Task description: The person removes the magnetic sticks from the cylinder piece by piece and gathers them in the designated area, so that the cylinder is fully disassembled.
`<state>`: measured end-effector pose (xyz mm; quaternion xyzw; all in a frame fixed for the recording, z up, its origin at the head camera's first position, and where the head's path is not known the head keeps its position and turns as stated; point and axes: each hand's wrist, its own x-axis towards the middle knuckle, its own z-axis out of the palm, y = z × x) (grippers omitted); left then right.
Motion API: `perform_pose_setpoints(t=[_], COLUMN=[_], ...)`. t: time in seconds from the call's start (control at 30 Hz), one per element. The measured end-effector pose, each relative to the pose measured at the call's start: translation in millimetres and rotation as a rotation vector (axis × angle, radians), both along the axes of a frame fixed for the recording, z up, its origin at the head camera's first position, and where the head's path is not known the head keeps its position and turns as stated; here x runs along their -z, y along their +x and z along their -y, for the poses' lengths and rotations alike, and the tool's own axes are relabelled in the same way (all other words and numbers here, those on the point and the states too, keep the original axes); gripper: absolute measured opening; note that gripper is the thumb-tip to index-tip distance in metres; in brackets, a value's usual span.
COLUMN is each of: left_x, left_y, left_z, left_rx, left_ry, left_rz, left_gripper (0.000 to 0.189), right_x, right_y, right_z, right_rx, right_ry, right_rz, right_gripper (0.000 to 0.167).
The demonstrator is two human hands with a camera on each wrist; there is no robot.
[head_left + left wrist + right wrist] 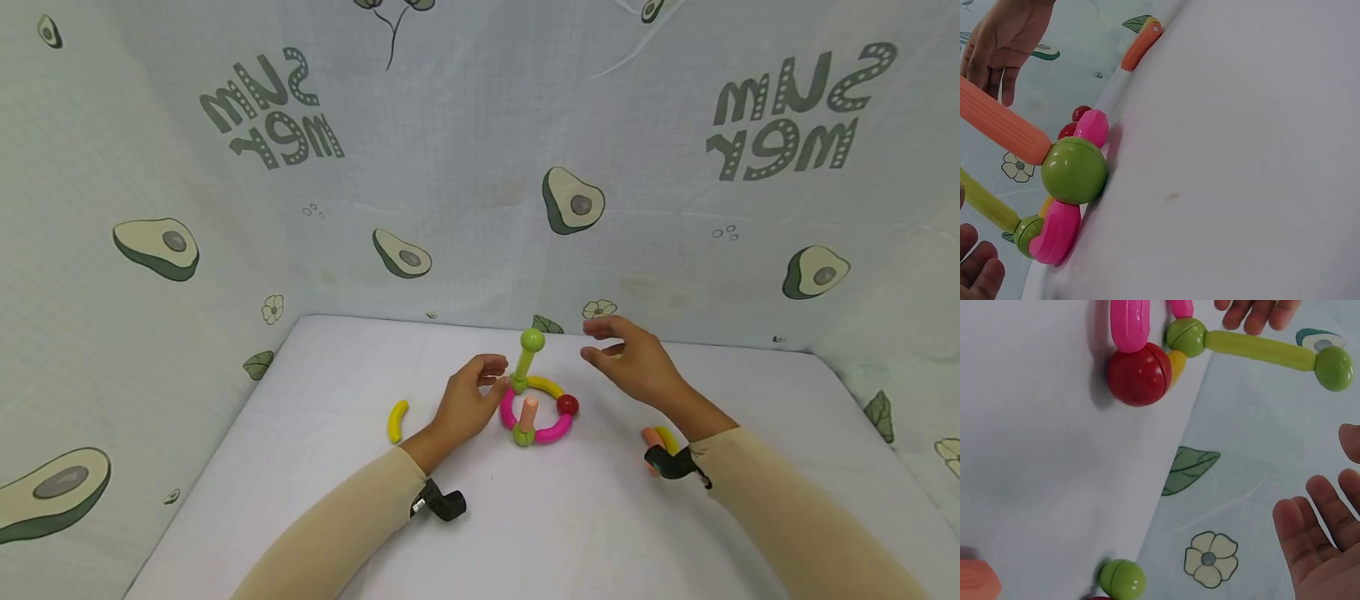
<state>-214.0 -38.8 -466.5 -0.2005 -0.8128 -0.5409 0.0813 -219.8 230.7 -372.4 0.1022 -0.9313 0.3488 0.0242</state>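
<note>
A ring of curved pink rods [555,429] and a yellow rod [545,385] lies on the table, joined by a red ball [567,405] and green balls [1074,170]. From it rise a short orange rod [528,414] and a longer yellow-green rod [524,364], which is topped by a green ball [532,339]. My left hand [468,400] is beside the ring's left side, fingers loosely bent, apparently holding nothing. To the right of the ring my right hand [637,362] hovers, its fingers relaxed and apart, with nothing in it.
A loose curved yellow rod [397,421] lies left of the left hand. Under the right wrist, an orange rod [651,437] and another yellow rod [667,439] are partly hidden. Another green ball [1122,579] shows in the right wrist view. A patterned cloth [480,183] hangs behind the table.
</note>
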Motion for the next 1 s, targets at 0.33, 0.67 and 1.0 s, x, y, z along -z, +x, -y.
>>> perform_pose_setpoints(t=[0.33,0.67,1.0], left_x=[5.0,4.2,4.6], left_y=[-13.3,-18.0,-20.6], left_z=[-6.5,-14.3,-20.9], left_rx=[0.026,0.047,0.038], left_ry=[-0.031,-0.061,-0.095], left_rz=[0.083,0.125,0.136], left_gripper=[0.043,0.048,0.042], right_x=[-2.1,0.4,3.4], right_y=[-2.7,-7.9,-12.5], right_z=[24.6,46.6,57.5], right_rx=[-0.115,-0.205,-0.208], right_ry=[-0.028,-0.044,-0.055], right_rz=[-0.039,-0.075,-0.051], right_gripper=[0.045,0.047,0.048])
